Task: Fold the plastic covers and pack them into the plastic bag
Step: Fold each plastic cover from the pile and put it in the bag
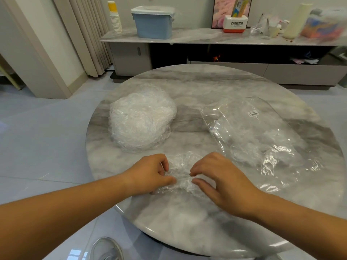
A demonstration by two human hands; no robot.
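On the table (206, 222), the cover pile (141, 119) lies left of the bag (259, 136).

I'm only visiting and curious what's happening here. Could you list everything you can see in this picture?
Table: one, grey-white marble, round, centre.
Pile of covers: one stack, clear-white, table's left side.
Plastic bag: one, clear, table's right side, crumpled plastic inside.
Single cover: one, clear, near table edge, between the hands.
Sideboard: one, grey marble top, behind the table.
Storage box: one, blue with white lid, on sideboard.
Paper cups: one stack, white with yellow on top, sideboard's left end.
Panasonic box: one, white and red, on sideboard.
Blurred items: several, mixed colours, sideboard's right end.
Left hand: fingers pinch the single cover.
Right hand: fingers pinch the single cover.
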